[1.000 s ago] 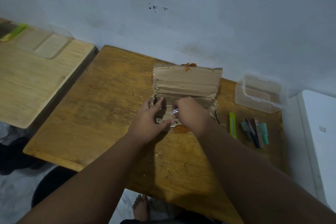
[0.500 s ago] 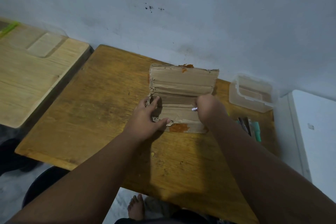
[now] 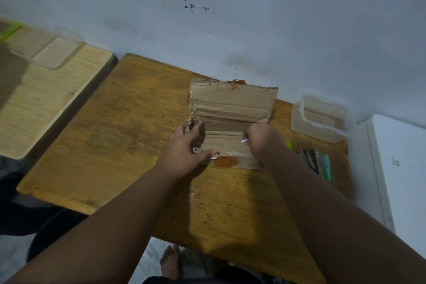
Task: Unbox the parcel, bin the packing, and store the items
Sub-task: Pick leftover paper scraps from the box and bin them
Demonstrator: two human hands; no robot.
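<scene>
The left hand lies with spread fingers and thumb on the left end of the cardboard parcel. The right hand, curled, pinches a small shiny object against the parcel's top. The parcel sits on the table near the wall, with a clear container and pens to its right.

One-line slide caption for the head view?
Left hand presses a brown cardboard parcel on the wooden table; right hand pinches a small shiny object.
</scene>
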